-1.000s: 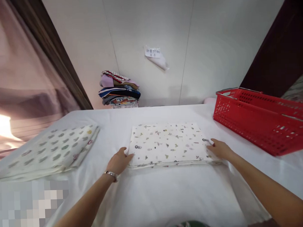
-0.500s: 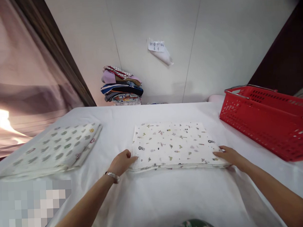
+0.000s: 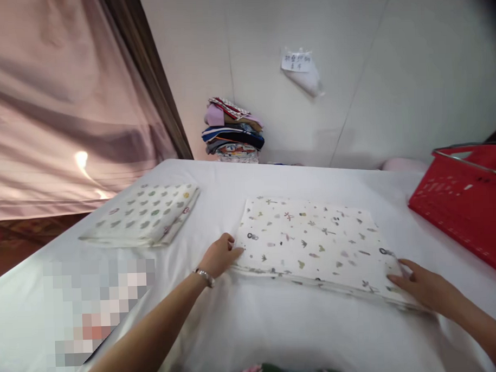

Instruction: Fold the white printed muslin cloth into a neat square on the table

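Observation:
A folded white cloth (image 3: 310, 241) with small plant and animal prints lies flat in front of me, its layered edge facing me. My left hand (image 3: 221, 255), with a bracelet at the wrist, pinches the cloth's left side near the front corner. At the right front corner my right hand (image 3: 424, 285) grips the same cloth, thumb on top and the other fingers partly hidden beneath. To the left of my left hand lies another folded white cloth (image 3: 145, 214), printed with rows of grey-green shapes.
A red plastic basket (image 3: 470, 200) with metal handles stands at the right of the white-covered table (image 3: 221, 339). Behind the far edge rises a stack of folded fabrics (image 3: 233, 132) against the wall. A pink curtain (image 3: 66, 105) hangs left; a blurred patch (image 3: 109, 310) hides something at front left.
My view has turned to the left, so everything sits farther right and looks tilted. Both hands stay at the sides of the folded cloth.

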The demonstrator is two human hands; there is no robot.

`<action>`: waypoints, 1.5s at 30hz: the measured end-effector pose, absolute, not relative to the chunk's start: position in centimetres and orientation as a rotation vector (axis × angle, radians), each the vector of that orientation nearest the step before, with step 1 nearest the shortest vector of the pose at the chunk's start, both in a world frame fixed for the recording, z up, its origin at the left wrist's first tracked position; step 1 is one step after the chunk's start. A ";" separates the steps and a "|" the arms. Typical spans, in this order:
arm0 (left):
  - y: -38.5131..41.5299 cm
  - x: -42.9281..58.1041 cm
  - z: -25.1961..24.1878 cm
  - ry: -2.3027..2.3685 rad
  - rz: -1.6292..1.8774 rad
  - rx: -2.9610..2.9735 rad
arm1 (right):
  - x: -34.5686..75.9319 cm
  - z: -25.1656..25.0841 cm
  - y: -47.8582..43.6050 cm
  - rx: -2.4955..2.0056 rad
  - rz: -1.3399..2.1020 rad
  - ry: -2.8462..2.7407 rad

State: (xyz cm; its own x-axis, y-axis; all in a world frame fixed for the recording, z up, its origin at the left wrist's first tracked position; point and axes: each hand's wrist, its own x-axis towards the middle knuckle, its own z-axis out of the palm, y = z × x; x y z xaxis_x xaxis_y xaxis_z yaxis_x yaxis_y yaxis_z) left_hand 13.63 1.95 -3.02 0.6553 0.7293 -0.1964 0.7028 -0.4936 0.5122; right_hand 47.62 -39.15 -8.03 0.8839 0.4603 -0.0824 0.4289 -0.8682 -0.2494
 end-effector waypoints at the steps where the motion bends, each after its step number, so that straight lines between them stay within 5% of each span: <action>1: 2.0 13.7 -2.7 1.108 0.062 2.331 | 47.9 -7.9 -38.8 -2.841 0.203 -0.741; 9: 2.8 21.0 -2.2 0.771 0.314 2.695 | 45.2 -5.6 -24.8 -2.515 -0.022 -1.387; 14: 4.0 24.3 -5.1 0.752 0.145 2.777 | 45.8 -7.2 -18.0 -2.568 0.081 -1.528; 23: 9.4 24.7 -4.9 1.067 0.475 2.325 | 46.4 -7.9 -16.7 -2.638 0.068 -1.496; 45: 14.5 29.5 -4.1 1.329 0.118 2.223 | 44.5 -8.7 -12.1 -2.448 -0.014 -1.636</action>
State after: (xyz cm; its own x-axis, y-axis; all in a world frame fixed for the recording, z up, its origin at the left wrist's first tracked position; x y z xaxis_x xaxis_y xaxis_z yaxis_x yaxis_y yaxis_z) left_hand 29.50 14.47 -4.08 0.5094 0.8381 -0.1951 0.7905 -0.3661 0.4910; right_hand 44.55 -12.14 -8.66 0.3886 0.9140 0.1166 0.9158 -0.3693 -0.1578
